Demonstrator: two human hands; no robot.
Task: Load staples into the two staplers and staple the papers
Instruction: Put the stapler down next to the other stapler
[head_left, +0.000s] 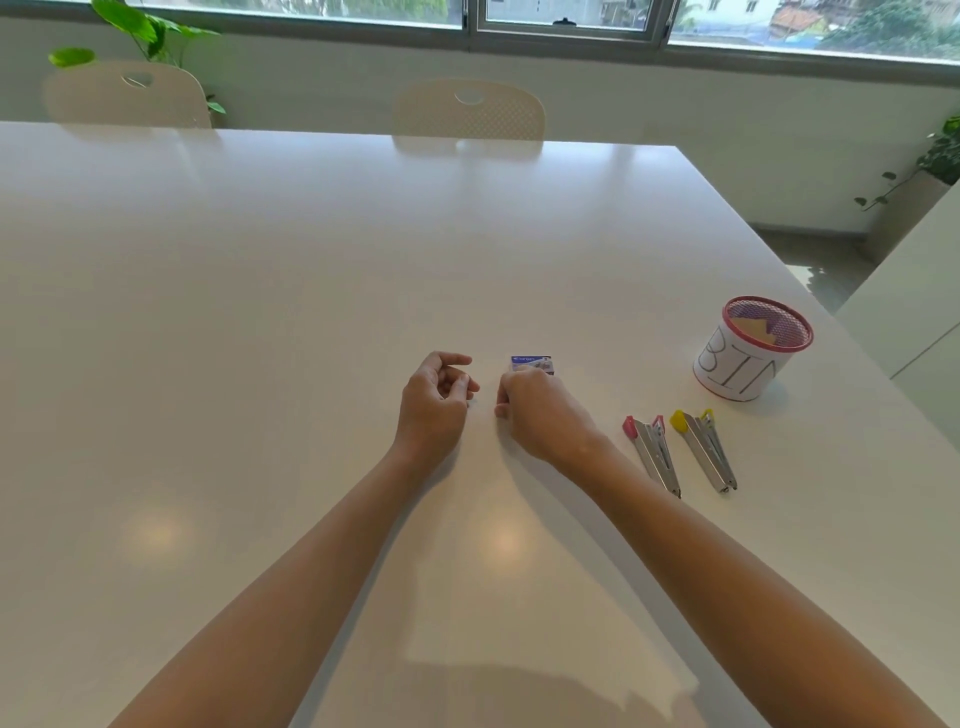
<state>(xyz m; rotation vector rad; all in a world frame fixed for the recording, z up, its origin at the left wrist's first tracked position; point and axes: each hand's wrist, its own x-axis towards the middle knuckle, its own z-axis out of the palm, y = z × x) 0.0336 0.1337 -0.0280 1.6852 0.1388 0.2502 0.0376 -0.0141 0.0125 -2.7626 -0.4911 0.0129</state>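
Note:
A small blue staple box (532, 362) lies mid-table. My right hand (543, 415) is right behind it, its curled fingers covering the box's near edge while the thumb stays off it. My left hand (435, 402) hovers just to the left with fingers loosely curled and nothing visible in them. Two metal staplers lie side by side to the right: one with red ends (652, 453) and one with yellow ends (705, 450). A white sheet of paper (519, 623) lies faintly visible near the table's front, partly under my forearms.
A red mesh cup (746, 364) wrapped in paper marked "BIN" stands at the right, behind the staplers, close to the table's right edge (852, 332). Two cream chairs (470, 111) stand at the far side.

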